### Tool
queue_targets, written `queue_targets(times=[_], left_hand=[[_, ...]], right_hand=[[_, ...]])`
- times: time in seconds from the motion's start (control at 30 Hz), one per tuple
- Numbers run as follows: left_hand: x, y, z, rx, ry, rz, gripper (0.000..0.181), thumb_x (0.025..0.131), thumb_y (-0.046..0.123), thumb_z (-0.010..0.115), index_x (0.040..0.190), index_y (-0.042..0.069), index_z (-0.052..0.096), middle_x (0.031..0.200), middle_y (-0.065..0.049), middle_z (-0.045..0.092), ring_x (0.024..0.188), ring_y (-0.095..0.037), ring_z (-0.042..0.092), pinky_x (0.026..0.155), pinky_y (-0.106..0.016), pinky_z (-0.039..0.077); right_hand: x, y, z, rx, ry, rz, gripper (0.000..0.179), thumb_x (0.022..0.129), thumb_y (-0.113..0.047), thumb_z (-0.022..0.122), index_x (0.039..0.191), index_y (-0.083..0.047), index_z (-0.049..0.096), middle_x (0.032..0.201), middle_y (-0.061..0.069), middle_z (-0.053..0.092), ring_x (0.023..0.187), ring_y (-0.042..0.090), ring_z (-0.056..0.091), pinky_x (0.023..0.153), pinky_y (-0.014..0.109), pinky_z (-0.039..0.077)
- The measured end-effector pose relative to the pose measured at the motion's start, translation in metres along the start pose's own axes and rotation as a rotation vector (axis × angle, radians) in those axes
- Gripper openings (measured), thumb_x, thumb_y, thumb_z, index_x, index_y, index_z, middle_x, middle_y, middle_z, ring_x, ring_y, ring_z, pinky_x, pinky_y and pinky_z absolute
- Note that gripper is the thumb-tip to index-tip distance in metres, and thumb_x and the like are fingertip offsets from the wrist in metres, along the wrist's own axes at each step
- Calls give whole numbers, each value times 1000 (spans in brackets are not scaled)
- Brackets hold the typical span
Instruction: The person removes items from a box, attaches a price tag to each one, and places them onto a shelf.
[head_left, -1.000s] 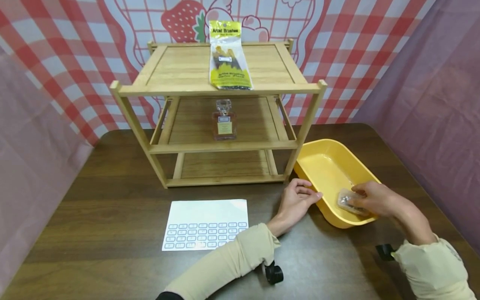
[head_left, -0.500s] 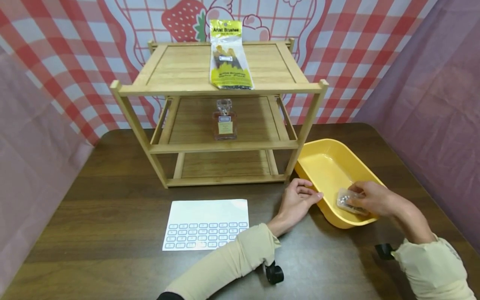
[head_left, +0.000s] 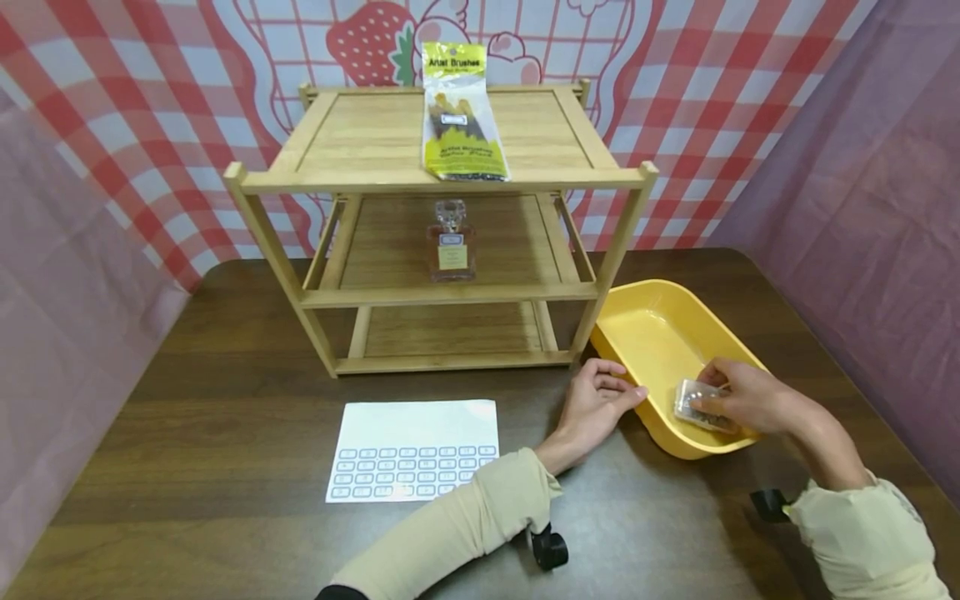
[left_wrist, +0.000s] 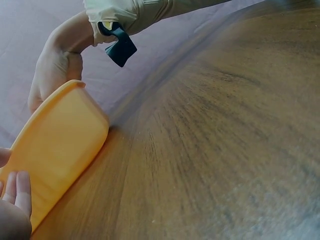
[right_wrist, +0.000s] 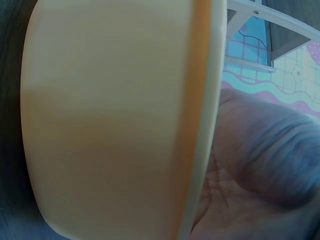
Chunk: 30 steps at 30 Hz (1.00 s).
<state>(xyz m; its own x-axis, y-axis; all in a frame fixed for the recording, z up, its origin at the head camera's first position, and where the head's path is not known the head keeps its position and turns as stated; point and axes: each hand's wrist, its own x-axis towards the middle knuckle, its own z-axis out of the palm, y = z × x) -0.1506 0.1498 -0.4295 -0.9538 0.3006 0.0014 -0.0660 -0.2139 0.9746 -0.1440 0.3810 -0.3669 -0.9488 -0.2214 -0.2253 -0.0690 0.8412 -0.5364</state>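
Note:
On the right of the table stands a yellow plastic basin. My right hand reaches over its near right rim and pinches a small clear plastic box with small silvery pieces inside. The box is low in the basin; whether it touches the bottom I cannot tell. My left hand holds the basin's left side, thumb at the rim and fingers against the outer wall. In the right wrist view the basin wall hides the box and the right fingertips; only the palm side of the right hand shows.
A three-tier wooden rack stands behind, close to the basin. On its top lies a pack of artist brushes; a perfume bottle stands on the middle shelf. A white sheet of blue-framed labels lies in front of the rack.
The clear box has tilted slightly in my right hand and its contents show more plainly. My left hand stays at the basin's rim. The head view has shifted very slightly.

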Motion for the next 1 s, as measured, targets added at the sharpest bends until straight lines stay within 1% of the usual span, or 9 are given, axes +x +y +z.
queue_targets(times=[0.07, 0.17, 0.33, 0.53, 0.67, 0.77, 0.87, 1.0], left_hand=[[0, 0, 0, 1, 0, 1, 29, 89, 1, 77, 113, 3, 61, 89, 3, 65, 78, -5, 61, 73, -17, 52], [0, 0, 0, 3, 1, 2, 29, 89, 1, 77, 113, 3, 61, 88, 3, 65, 78, -6, 61, 73, -17, 52], [0, 1, 0, 5, 3, 2, 29, 89, 1, 77, 113, 3, 61, 87, 3, 65, 78, -5, 61, 72, -17, 52], [0, 1, 0, 9, 8, 1, 29, 89, 1, 78, 112, 4, 61, 86, 4, 65, 76, -4, 60, 71, -17, 51], [-1, 1, 0, 15, 8, 5, 30, 89, 1, 78, 113, 3, 61, 87, 4, 65, 76, -3, 60, 71, -17, 51], [0, 0, 0, 10, 8, 4, 30, 89, 1, 78, 113, 3, 61, 87, 4, 65, 76, -4, 61, 72, -17, 52], [-1, 0, 0, 11, 2, 9, 30, 89, 0, 77, 114, 2, 61, 87, 3, 65, 77, -4, 61, 72, -18, 52], [-1, 0, 1, 14, -2, 19, 29, 89, 0, 77, 113, 1, 60, 88, 1, 66, 77, -5, 61, 72, -18, 53]], right_hand=[[0, 1, 0, 11, 9, -8, 23, 93, -5, 76, 98, 10, 58, 87, 8, 61, 76, 20, 56, 56, 26, 49], [-1, 3, 1, 4, 27, -36, 22, 92, -4, 76, 97, 9, 59, 88, 9, 63, 78, 20, 57, 58, 25, 49], [0, 4, 3, -9, 42, -66, 20, 93, -5, 75, 102, 6, 62, 94, 11, 66, 84, 23, 60, 64, 25, 51], [0, 3, 4, -1, 39, -97, 12, 97, -2, 69, 105, 5, 63, 95, 13, 67, 85, 26, 63, 63, 27, 53], [0, 2, 5, -17, 64, -125, 10, 97, -1, 70, 104, 3, 64, 95, 12, 68, 85, 25, 64, 64, 27, 53], [0, 3, 6, -24, 89, -157, 10, 95, 1, 71, 103, 1, 65, 93, 9, 67, 84, 24, 64, 65, 26, 52], [-1, 2, 7, -32, 119, -189, 11, 94, 2, 72, 102, 0, 66, 89, 5, 66, 81, 19, 61, 64, 26, 51], [-2, 0, 6, -62, 157, -204, 11, 93, -1, 74, 102, -3, 67, 86, 1, 64, 78, 15, 58, 65, 27, 50]])
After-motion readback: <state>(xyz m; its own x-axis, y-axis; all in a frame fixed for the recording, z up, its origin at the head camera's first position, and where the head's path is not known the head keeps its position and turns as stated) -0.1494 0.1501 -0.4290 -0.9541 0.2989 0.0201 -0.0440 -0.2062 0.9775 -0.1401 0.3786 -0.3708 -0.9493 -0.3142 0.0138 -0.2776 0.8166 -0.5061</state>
